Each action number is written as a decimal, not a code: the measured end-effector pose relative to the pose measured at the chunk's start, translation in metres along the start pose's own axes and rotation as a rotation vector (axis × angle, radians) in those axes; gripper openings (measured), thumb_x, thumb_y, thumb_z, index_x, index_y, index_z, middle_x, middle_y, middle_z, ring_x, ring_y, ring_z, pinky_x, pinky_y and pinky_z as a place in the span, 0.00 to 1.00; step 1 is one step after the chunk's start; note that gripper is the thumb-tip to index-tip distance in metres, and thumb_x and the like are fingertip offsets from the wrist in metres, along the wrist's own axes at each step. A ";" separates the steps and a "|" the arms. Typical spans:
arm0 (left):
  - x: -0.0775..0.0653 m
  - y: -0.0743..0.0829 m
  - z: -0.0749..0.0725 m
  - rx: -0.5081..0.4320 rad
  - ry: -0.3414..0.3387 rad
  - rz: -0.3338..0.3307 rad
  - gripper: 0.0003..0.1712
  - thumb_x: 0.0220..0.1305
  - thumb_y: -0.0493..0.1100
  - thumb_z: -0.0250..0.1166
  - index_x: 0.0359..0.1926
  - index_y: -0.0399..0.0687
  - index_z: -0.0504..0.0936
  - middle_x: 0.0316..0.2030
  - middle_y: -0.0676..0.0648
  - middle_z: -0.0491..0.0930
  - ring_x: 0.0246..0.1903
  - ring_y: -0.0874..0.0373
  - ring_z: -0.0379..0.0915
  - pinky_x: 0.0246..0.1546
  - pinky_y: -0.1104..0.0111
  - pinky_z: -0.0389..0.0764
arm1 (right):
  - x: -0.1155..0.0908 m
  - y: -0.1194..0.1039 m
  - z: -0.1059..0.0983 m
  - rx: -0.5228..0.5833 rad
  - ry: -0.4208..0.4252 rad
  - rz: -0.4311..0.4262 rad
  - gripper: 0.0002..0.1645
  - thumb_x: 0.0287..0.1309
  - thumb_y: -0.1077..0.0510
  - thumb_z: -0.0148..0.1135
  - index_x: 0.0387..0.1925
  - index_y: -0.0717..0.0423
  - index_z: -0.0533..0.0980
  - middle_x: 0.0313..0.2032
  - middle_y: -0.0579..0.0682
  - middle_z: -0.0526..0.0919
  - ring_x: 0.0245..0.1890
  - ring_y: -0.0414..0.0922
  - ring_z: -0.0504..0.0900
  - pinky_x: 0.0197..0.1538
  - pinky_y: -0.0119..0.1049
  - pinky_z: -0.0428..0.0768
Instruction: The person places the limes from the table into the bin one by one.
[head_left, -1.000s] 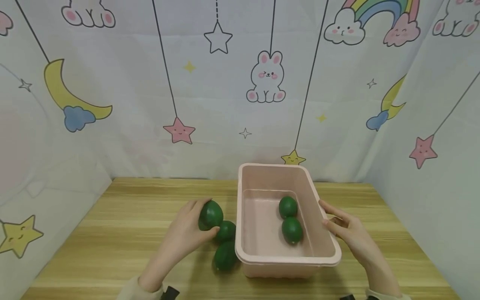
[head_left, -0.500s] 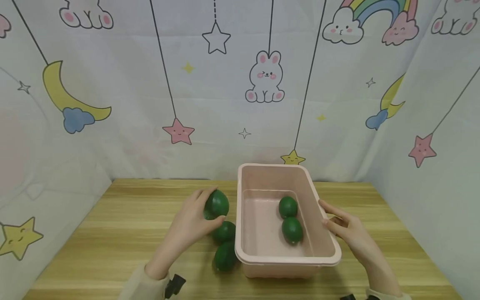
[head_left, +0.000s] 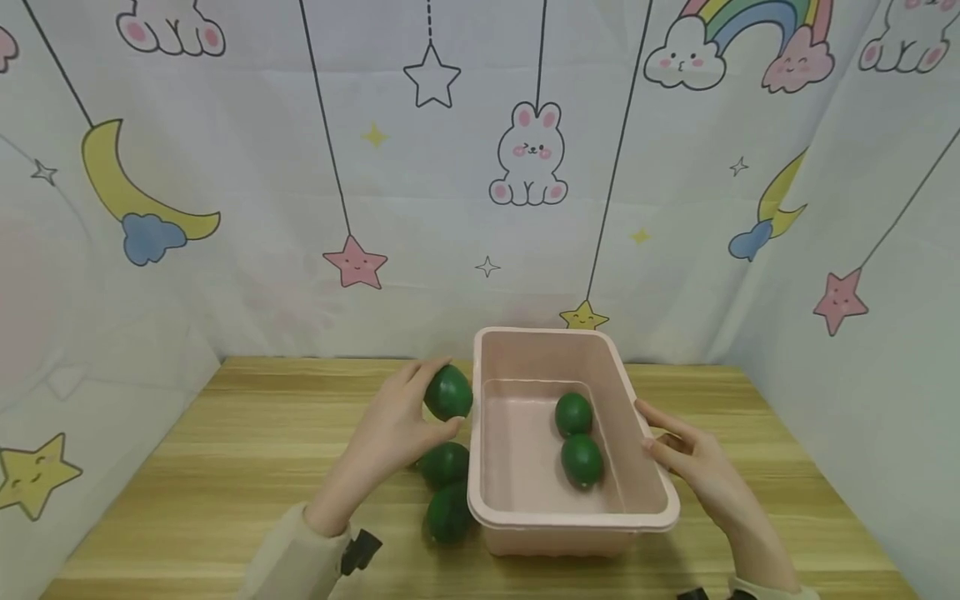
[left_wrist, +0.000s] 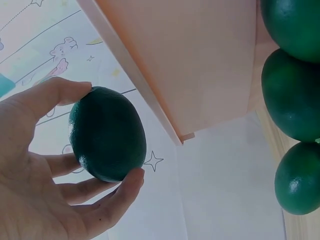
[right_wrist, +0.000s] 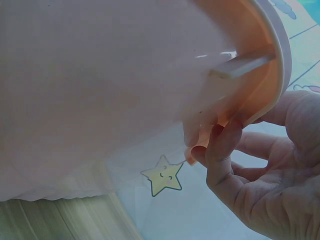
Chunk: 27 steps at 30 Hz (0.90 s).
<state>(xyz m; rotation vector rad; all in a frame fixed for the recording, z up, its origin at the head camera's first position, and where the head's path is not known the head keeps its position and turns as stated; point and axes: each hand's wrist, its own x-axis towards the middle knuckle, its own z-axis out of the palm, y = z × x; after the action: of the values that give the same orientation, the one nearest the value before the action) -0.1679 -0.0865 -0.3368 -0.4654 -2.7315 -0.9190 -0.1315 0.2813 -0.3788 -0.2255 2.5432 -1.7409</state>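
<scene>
Two dark green fruits (head_left: 582,461) are lying inside the pink box (head_left: 573,522), toward its right wall, while the left hand (head_left: 401,418) is holding a raised fruit (head_left: 451,393) just outside the left rim, thumb and fingers curved around it with little room to spare. The right hand (head_left: 696,458) is pinching the opposite rim. That smooth, rounded skin risks slipping if the fingertip hold loosens, and crossing too low could catch the rim. More loose fruits (head_left: 444,464) are resting just beside the box, where a brushing forearm might start them rolling.
</scene>
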 end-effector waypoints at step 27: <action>0.019 0.021 0.004 -0.023 -0.021 0.065 0.43 0.50 0.53 0.73 0.66 0.46 0.68 0.58 0.41 0.73 0.56 0.45 0.71 0.54 0.51 0.78 | 0.000 -0.004 0.001 -0.002 -0.006 0.010 0.34 0.68 0.55 0.54 0.71 0.58 0.58 0.39 0.47 0.86 0.40 0.35 0.82 0.45 0.30 0.81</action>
<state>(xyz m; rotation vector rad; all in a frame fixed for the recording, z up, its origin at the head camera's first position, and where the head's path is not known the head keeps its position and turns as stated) -0.1781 -0.0642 -0.3233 -0.5686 -2.7099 -0.9355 -0.1311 0.2793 -0.3758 -0.2177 2.5377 -1.7321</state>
